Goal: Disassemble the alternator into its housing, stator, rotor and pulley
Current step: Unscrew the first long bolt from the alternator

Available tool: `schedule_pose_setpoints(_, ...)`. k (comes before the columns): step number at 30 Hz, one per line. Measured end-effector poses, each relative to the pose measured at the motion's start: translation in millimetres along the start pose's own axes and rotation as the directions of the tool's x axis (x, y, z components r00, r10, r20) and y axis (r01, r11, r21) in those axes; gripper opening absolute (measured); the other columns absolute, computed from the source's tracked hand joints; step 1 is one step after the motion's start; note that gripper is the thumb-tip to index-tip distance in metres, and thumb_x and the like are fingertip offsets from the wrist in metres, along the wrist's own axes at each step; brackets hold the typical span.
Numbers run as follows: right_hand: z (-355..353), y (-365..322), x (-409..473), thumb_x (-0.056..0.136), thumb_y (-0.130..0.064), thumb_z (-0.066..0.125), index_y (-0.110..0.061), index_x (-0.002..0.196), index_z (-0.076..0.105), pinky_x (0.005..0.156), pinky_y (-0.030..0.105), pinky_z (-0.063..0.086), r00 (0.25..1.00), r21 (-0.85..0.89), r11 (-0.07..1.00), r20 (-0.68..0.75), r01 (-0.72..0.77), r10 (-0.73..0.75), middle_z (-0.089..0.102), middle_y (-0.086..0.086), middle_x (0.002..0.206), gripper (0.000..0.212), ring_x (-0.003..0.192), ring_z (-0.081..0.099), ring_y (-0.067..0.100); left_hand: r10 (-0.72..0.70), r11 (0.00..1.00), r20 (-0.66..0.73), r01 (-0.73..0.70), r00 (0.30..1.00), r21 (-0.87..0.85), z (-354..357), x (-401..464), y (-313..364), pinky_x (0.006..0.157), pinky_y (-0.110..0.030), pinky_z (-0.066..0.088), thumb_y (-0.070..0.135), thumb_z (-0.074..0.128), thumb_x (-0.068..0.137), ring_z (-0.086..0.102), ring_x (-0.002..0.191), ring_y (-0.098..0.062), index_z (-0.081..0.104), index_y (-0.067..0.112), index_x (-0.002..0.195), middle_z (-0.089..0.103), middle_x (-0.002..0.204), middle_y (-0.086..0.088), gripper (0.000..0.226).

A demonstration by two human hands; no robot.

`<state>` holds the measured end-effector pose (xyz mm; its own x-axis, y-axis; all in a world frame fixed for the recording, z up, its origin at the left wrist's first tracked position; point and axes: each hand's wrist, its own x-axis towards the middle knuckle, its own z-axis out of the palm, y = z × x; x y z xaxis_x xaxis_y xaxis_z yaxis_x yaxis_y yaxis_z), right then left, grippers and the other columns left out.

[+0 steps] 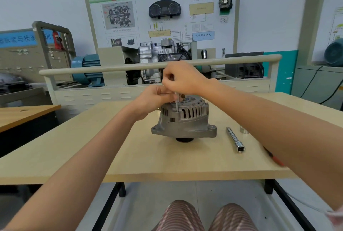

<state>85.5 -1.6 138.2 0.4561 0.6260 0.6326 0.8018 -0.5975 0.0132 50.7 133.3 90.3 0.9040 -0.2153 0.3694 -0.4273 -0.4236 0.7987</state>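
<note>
Two hands work above the alternator [183, 119], which stands mid-table [130, 156] with its shaft axis vertical, pulley [184, 139] down. Our right hand [182, 78] grips an upright driver shaft [176, 105]; our left hand [156, 98] pinches it lower down.

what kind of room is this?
Likely an automotive training workshop or classroom. A wall training board carries an instrument cluster and wiring diagrams, a cutaway transmission stands on a demo rig behind, and an alternator sits on a plain wooden table.
</note>
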Motion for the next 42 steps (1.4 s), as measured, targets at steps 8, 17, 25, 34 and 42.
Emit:
schedule_pose_setpoints(8, 4, -25, 6, 0.094, -0.018, 0.042, -0.011, 0.085, 0.061, 0.043, 0.025, 0.023, 0.983, -0.613, 0.770, -0.077, -0.178, 0.167, 0.042, 0.002, 0.066, 0.022, 0.047, 0.031, 0.016, -0.059, 0.984, -0.331, 0.111, 0.942, 0.141, 20, 9, 2, 0.075, -0.035, 0.049, 0.016, 0.078, 0.075, 0.058, 0.076, -0.019, 0.063, 0.012, 0.081, 0.062, 0.072, -0.004, 0.017)
schedule_pose_setpoints(17, 6, -15, 4, 0.093, -0.020, 0.042, -0.012, 0.061, 0.046, 0.069, 0.038, 0.050, 0.996, -0.141, 0.990, -0.074, 0.028, -0.039, 0.037, -0.003, 0.054, 0.033, 0.053, 0.035, 0.011, 0.032, 0.999, -0.007, -0.032, 0.999, -0.016, 4, -2, 0, 0.078, -0.020, 0.052, 0.002, 0.057, 0.092, 0.066, 0.088, -0.006, 0.065, 0.015, 0.101, 0.073, 0.091, 0.007, 0.018)
schedule_pose_setpoints(25, 7, -30, 10, 0.094, -0.019, 0.040, -0.012, 0.069, 0.048, 0.043, 0.026, 0.023, 0.983, -0.627, 0.761, -0.047, -0.167, 0.176, 0.031, 0.002, 0.058, 0.027, 0.047, 0.035, 0.015, -0.058, 0.973, -0.354, 0.132, 0.934, 0.189, 19, 11, 4, 0.066, -0.031, 0.039, 0.009, 0.073, 0.078, 0.049, 0.069, -0.023, 0.053, 0.014, 0.063, 0.053, 0.061, -0.002, 0.025)
schedule_pose_setpoints(34, 1, -10, 3, 0.091, -0.023, 0.042, -0.013, 0.065, 0.043, 0.045, 0.026, 0.023, 1.000, -0.423, 0.906, -0.017, -0.007, 0.000, 0.040, -0.001, 0.069, 0.028, 0.061, 0.044, 0.020, -0.007, 0.996, 0.018, 0.005, 1.000, 0.087, 3, 1, 3, 0.067, -0.009, 0.048, 0.010, 0.057, 0.095, 0.065, 0.080, 0.005, 0.069, 0.014, 0.102, 0.072, 0.095, 0.009, 0.014)
schedule_pose_setpoints(42, 5, -20, 7, 0.092, -0.021, 0.040, -0.013, 0.060, 0.042, 0.048, 0.026, 0.034, 0.995, -0.541, 0.840, 0.051, -0.042, 0.083, 0.041, 0.000, 0.059, 0.033, 0.052, 0.043, 0.015, -0.100, 0.985, -0.362, 0.144, 0.927, 0.097, 19, 7, 5, 0.077, -0.038, 0.054, 0.014, 0.081, 0.073, 0.065, 0.084, -0.020, 0.066, 0.013, 0.077, 0.068, 0.078, -0.005, 0.016)
